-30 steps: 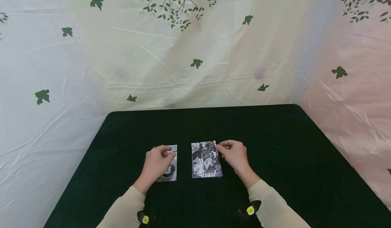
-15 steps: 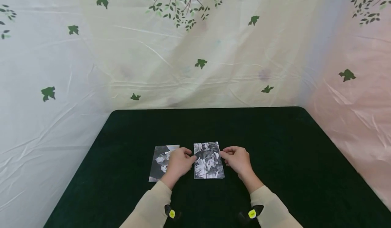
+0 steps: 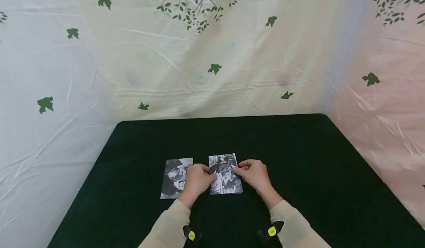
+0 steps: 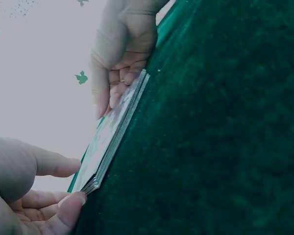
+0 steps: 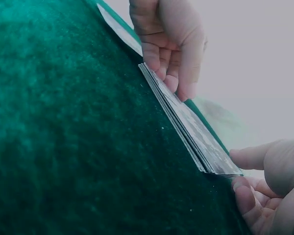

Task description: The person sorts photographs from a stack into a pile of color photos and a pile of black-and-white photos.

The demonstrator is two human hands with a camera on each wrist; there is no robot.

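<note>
A stack of black-and-white photo prints (image 3: 226, 179) lies on the dark green cloth in the head view, its layered edge (image 4: 121, 128) showing in the left wrist view. My left hand (image 3: 196, 181) grips the stack's left side, thumb over the top print and fingertips at the edge. At the opposite side my right hand (image 3: 255, 174) pinches the edge, thumb above and fingers below, as the right wrist view shows. Another black-and-white photo print (image 3: 170, 183) lies flat to the left, its right part hidden behind my left hand.
The green cloth (image 3: 299, 159) covers the table. Pale curtains (image 3: 166, 74) with leaf and bird prints hang behind and at both sides. Each forearm, in a cream sleeve (image 3: 169, 226), wears a black wrist device with a yellow tag (image 3: 191, 235).
My left hand has moved right, off the single print and onto the stack's left edge. The right hand has come slightly lower along the stack's right edge. The head view shifted slightly.
</note>
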